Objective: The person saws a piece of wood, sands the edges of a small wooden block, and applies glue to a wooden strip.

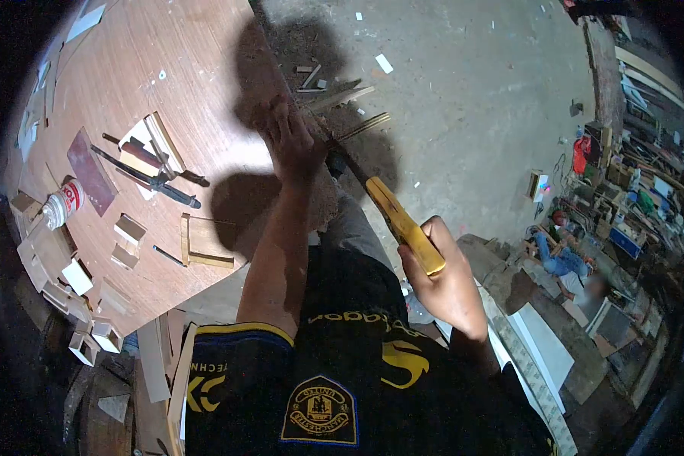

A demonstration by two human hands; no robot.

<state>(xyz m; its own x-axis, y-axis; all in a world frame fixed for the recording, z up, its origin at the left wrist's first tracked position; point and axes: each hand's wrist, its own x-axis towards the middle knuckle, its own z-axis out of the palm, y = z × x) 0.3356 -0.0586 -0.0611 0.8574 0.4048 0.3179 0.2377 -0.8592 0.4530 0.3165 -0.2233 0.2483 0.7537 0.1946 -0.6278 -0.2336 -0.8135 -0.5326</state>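
In my right hand [442, 277] is a handsaw by its yellow handle [404, 224]. Its dark blade [347, 165] runs up toward the table's edge, close beside my left hand. My left hand [290, 140] presses down at that edge, fingers bent over and partly in shadow. From the blade side, a thin wooden strip [365, 127] juts out over the floor, in line with my left hand; the part by my fingers is hidden.
On the wooden table [190, 61] lie dark-handled tools [152, 171], a wooden frame [209, 242], a white tub with red label [62, 204] and several small wooden boxes [76, 277]. Offcuts [311, 77] litter the floor. At right, a person [566, 262] is near piled scrap.
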